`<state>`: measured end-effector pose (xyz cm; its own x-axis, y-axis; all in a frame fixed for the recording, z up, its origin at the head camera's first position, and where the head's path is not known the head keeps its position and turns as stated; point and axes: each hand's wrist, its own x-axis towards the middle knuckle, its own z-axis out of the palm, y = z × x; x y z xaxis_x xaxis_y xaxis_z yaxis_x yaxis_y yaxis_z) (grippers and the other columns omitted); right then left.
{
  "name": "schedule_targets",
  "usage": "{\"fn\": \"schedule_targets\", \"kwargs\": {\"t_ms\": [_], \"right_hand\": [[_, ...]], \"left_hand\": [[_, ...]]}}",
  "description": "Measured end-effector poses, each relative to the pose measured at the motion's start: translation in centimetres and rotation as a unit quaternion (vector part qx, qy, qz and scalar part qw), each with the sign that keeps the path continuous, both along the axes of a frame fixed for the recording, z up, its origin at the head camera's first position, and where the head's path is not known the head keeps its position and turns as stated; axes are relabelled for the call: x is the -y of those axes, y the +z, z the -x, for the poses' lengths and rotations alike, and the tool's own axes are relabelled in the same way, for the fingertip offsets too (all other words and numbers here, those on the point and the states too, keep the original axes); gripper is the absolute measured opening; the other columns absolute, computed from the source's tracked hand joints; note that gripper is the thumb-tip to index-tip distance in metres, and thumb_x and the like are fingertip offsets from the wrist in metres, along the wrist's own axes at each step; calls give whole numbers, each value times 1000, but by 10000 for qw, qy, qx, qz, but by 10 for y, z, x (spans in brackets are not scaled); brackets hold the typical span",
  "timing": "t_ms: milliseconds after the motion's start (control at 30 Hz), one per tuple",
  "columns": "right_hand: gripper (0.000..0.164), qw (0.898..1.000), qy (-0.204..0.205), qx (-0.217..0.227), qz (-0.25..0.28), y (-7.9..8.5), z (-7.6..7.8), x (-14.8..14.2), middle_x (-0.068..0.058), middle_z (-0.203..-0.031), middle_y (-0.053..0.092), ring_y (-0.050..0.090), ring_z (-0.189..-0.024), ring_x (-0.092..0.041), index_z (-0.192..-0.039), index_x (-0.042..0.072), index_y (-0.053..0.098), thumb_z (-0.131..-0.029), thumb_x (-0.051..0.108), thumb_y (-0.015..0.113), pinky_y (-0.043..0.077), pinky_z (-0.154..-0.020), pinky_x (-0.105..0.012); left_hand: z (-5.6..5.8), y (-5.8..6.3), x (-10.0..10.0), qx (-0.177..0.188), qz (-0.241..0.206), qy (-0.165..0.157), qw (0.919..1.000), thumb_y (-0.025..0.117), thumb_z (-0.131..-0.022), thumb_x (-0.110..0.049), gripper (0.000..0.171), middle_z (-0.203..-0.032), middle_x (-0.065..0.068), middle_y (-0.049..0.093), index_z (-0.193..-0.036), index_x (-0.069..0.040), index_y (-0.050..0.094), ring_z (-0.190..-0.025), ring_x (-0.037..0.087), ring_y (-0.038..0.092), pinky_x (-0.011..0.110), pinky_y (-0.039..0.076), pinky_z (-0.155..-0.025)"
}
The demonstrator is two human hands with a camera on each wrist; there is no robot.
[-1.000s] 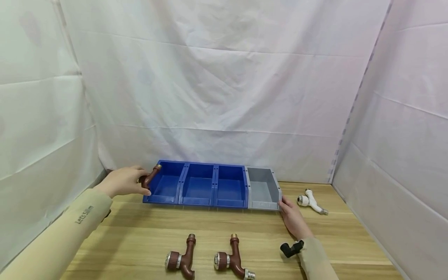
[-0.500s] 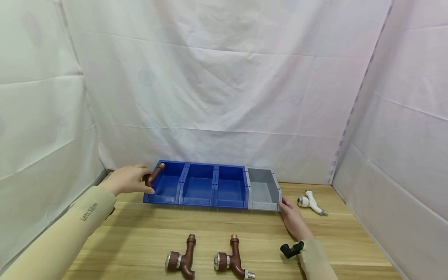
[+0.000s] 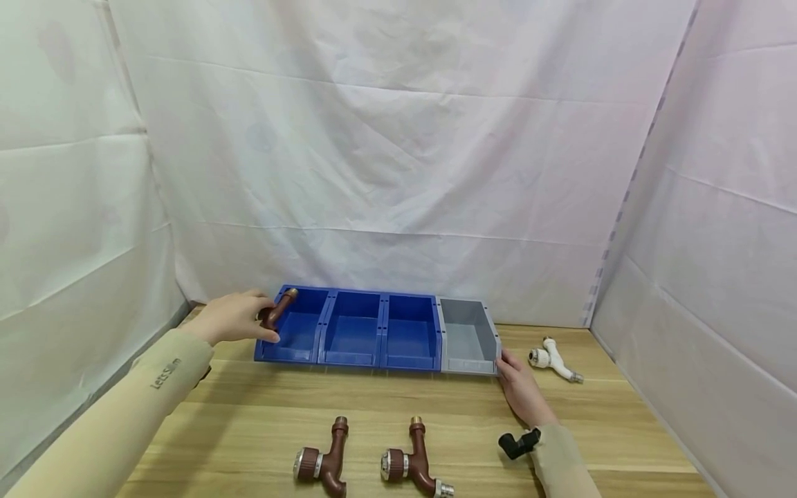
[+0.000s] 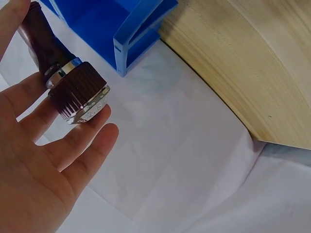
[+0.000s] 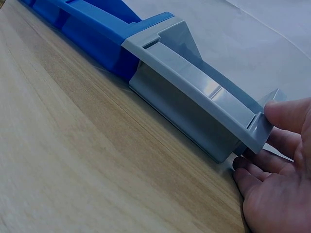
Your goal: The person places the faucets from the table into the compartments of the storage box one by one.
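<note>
Head view shows the left hand holding a brown tap between thumb and fingers, over the left side of the leftmost blue bin. The right hand pinches the near right corner of the grey bin, probably so that it does not slide. On the near surface, a second brown tap and a third brown tap lie well apart, perhaps to be easily grasped.
</note>
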<state>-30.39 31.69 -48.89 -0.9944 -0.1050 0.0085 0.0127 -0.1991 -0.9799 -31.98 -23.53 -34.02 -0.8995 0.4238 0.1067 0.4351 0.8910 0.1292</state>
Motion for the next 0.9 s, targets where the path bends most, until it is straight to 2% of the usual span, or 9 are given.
{"fn": "schedule_targets", "kwargs": {"t_ms": [300,500,900], "right_hand": [[53,10000,-27,12,-81,1,0,1,-16,-161,5,5,-146,-22,-153,-5,11,-106,6,33,8,-117,-38],[52,9999,-12,-62,-143,0,1,3,-17,-160,9,9,-146,-25,-153,-5,12,-106,6,33,15,-116,-33],[53,9999,-9,-65,-85,2,-3,2,-18,-160,9,9,-145,-24,-152,-6,13,-106,7,34,13,-116,-33]], "left_hand": [[-1,-2,-3,25,-2,73,10000,74,-69,-66,75,-116,10,61,-116,-7,67,-84,21,60,44,50,-68],[-1,-1,-7,87,5,92,9999,75,-70,-65,74,-115,10,60,-116,-7,67,-83,20,60,44,50,-67],[5,-2,-13,64,3,134,9999,74,-69,-67,82,-119,11,60,-122,-5,65,-86,22,60,46,51,-70]]}}
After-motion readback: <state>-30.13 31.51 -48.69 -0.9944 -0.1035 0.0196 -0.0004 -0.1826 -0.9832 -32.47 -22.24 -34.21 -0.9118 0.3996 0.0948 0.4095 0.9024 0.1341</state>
